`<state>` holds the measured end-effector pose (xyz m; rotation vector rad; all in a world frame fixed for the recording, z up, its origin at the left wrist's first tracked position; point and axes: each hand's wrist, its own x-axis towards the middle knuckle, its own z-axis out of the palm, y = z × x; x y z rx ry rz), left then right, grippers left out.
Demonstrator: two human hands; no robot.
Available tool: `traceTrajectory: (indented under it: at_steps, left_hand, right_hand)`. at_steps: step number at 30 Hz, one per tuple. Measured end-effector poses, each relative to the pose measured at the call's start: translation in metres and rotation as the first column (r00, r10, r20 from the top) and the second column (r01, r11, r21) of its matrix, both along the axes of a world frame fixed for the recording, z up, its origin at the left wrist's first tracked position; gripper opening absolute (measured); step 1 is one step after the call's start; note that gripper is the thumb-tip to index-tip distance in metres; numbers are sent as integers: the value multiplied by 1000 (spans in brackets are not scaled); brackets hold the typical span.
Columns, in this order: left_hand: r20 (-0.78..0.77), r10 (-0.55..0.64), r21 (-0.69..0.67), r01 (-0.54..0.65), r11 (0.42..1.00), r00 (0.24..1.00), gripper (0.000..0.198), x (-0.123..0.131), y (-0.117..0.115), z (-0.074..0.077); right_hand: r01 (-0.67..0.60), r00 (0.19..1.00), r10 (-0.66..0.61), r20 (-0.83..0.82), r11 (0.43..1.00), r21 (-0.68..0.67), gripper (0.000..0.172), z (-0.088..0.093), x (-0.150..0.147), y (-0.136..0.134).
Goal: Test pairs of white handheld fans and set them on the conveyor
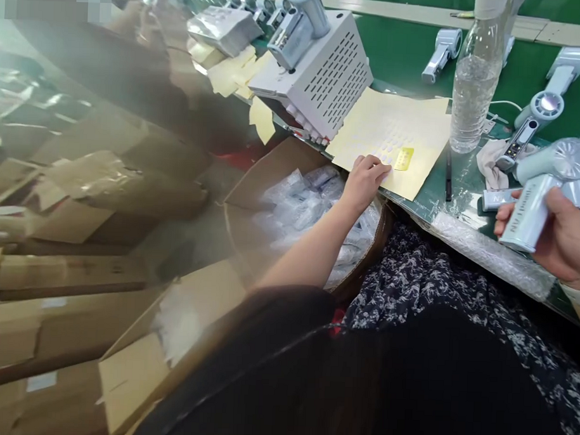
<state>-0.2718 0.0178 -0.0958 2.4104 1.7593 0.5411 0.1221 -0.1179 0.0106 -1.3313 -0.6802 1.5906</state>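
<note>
My right hand (568, 237) is wrapped round the pale blue handle of a handheld fan (528, 210), its lettered side facing up and its round head pointing away from me. On the left, my left hand (367, 177) rests at the near edge of a pale yellow sticker sheet (429, 124). Its fingers are curled and pressed together beside rows of small labels; whatever is between the fingertips is hidden. A bright yellow label (404, 159) lies on the sheet just right of those fingers.
A clear water bottle (472, 97) stands on the green table beside a black pen-like tool (448, 175) and a cloth (494, 161). More fans (543, 109) lie at right. A vented white box (323, 73) is behind. Below sits a carton (245, 197) of wrapped items.
</note>
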Motion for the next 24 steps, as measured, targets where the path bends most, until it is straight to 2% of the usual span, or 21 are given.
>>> traceTrajectory:
  at_steps: [3, 6, 8, 10, 11, 12, 13, 15, 16, 17, 18, 19, 21, 23, 24]
  left_hand:
    - [24, -40, -29, 41, 999, 999, 26, 4, 8, 7]
    - [27, -26, -67, 28, 997, 999, 20, 9, 10, 26]
    - [77, 16, -51, -13, 999, 997, 17, 21, 1, 41]
    - [250, 31, -15, -28, 999, 968, 14, 44, -19, 54]
    - [388, 5, -7, -2, 1000, 922, 11, 60, -32, 60]
    - [534, -62, -22, 87, 996, 844, 9, 78, -47, 66]
    - [653, -148, -33, 223, 974, 742, 14, 99, -62, 70]
    - [785, -273, -28, 471, 882, 557, 34, 142, -89, 76]
    - [819, -285, -50, 556, 829, 499, 40, 163, -98, 77]
    - [841, -262, -89, 598, 796, 473, 44, 181, -103, 76]
    - [843, -226, -130, 594, 794, 488, 46, 195, -104, 73]
    - [827, -181, -167, 541, 824, 532, 47, 205, -102, 68]
    - [778, -79, -187, 350, 918, 623, 48, 203, -93, 56]
    - [751, 37, -202, 177, 963, 659, 50, 169, -85, 46]
    - [739, 88, -273, 178, 945, 668, 55, 142, -86, 44]
  right_hand:
    - [-21, 999, 22, -24, 999, 45, 69, -2, -3, -1]
    - [-27, 1000, 27, 2, 995, 100, 69, -5, 2, -1]
    - [-29, 999, 26, 25, 993, 113, 69, -7, 2, 0]
    - [-26, 999, 21, 44, 993, 116, 70, -9, 1, -1]
    - [-26, 999, 20, 51, 992, 120, 71, -10, 0, -1]
    - [-30, 998, 22, 57, 991, 129, 71, -11, -1, -2]
    - [-38, 997, 29, 65, 989, 142, 70, -13, -1, -3]
    - [-66, 995, 51, 87, 982, 178, 68, -18, -1, -4]
    - [-80, 993, 62, 96, 976, 201, 67, -21, 0, -4]
    - [-88, 992, 65, 110, 971, 224, 66, -24, 1, -3]
    - [-83, 990, 52, 130, 966, 246, 65, -27, 2, -2]
    - [-73, 988, 34, 152, 963, 259, 64, -29, 3, -1]
    - [-48, 984, 6, 176, 971, 236, 60, -30, 6, 2]
    - [-41, 985, 10, 171, 983, 179, 51, -28, 10, 2]
    - [-45, 987, 19, 160, 986, 162, 46, -26, 14, 1]
